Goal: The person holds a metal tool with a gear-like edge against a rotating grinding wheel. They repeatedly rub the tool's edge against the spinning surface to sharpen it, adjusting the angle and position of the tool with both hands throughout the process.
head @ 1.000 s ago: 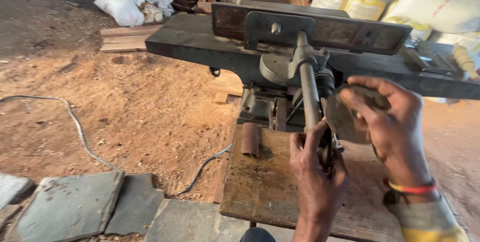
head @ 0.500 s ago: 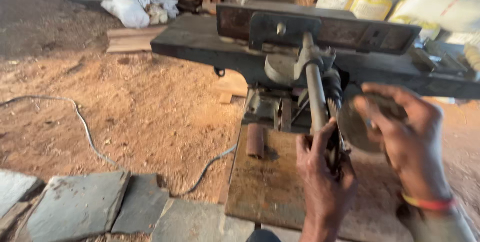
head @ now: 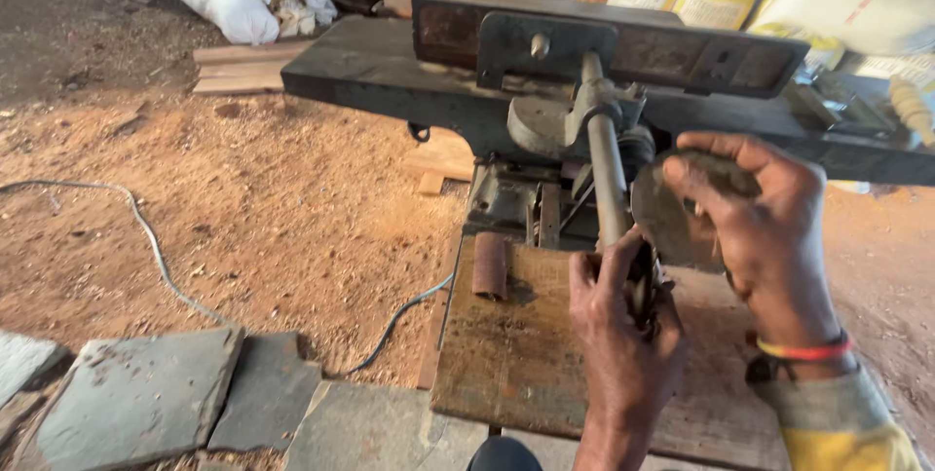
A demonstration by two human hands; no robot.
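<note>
since the earlier view the camera has tipped slightly and drawn closer, and the right hand has slid a little further over the disc, while the left hand keeps its place at the shaft's near end. at the far left, flat grey stone slabs (head: 136, 398) lie on sawdust-covered ground, and a pale cable (head: 146, 237) snakes across the dirt toward the machine. next comes a worn wooden board (head: 516, 354) with a short rusty tube (head: 489, 264) lying on it. behind stands a dark iron woodworking machine (head: 390, 67) with a long flat bed. a steel shaft (head: 606, 179) runs from it toward the viewer. the left hand (head: 623, 335) is closed around a dark fitting at the shaft's near end, fingers wrapped tight. just to the right, the right hand (head: 755, 227) is clamped over the rim of a round grey disc (head: 672, 218) that sits beside the shaft, touching or nearly touching it. the work in hand looks like seating or turning the disc on the shaft; the next move likely calls for a steady hold on the fitting while the disc is rotated.
</note>
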